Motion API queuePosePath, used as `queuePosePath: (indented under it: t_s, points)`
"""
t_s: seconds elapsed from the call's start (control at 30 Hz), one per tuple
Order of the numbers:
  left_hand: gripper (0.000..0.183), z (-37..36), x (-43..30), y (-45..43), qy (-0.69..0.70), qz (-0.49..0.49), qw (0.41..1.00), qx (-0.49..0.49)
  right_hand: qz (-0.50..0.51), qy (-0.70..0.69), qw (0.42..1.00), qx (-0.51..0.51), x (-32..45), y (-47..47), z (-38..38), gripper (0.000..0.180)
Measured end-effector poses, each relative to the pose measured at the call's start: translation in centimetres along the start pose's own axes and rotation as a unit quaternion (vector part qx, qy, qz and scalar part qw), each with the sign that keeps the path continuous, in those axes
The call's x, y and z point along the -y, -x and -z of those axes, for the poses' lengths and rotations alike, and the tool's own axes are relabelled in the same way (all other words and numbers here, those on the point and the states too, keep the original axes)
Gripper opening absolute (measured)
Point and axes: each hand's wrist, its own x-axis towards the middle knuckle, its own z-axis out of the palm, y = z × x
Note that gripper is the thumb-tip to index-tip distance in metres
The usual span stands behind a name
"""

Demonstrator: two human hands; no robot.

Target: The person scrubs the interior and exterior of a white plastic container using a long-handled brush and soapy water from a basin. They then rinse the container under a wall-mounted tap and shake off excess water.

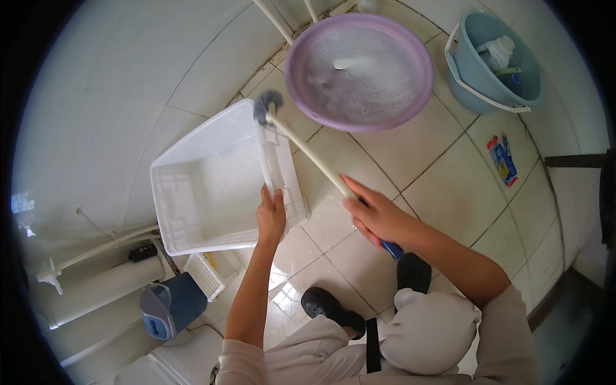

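My left hand (pixel 271 214) grips the near side rim of a white plastic storage bin (pixel 226 187), which stands tilted on the tiled floor beside the wall. In my right hand (pixel 373 209) is a long-handled scrub brush (pixel 313 156) with a cream shaft and a blue grip end. Its grey bristle head (pixel 267 106) is at the bin's upper rim corner, above its outer side. Beyond the bin, a purple plastic basin (pixel 358 126) holds sudsy water, with a pale handle-like thing (pixel 347 63) partly sunk in it.
A light blue bucket (pixel 469 91) holding bottles stands at the upper right. A crumpled blue and red packet (pixel 503 161) lies on the floor. At the lower left are a blue bin (pixel 185 298), a white plastic basket (pixel 204 276) and a white pipe (pixel 110 243). Water wets the tiles near my feet.
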Motion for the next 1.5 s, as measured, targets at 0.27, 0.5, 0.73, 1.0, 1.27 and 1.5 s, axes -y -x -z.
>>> queuePosePath:
  t_s: [0.27,0.5,0.73,1.0,1.27,1.5]
  points:
    - [0.038,0.0,-1.0,0.0,0.017,-0.001,1.000,0.000,-0.029,-0.019,0.999,-0.017,1.2,-1.4,-0.3,0.054]
    - [0.039,-0.3,-0.2,0.0,0.005,0.005,1.000,-0.012,-0.059,0.055,0.997,-0.009,-1.0,3.3,0.5,0.056]
    - [0.043,0.0,-0.5,0.1,0.043,0.033,0.999,-0.001,-0.021,0.230,0.957,-0.175,1.7,6.5,6.9,0.050]
    - [0.045,-0.8,1.2,-0.4,0.054,0.009,0.998,-0.003,-0.011,0.248,0.955,-0.163,2.1,1.1,9.0,0.050]
    - [0.043,-0.3,0.6,-0.1,0.030,0.026,0.999,0.001,0.074,0.404,0.905,-0.113,-1.5,-3.2,3.3,0.052]
    - [0.040,-0.2,0.5,-0.2,0.034,-0.008,0.999,0.002,0.061,0.582,0.800,-0.135,-3.4,-12.5,2.8,0.062]
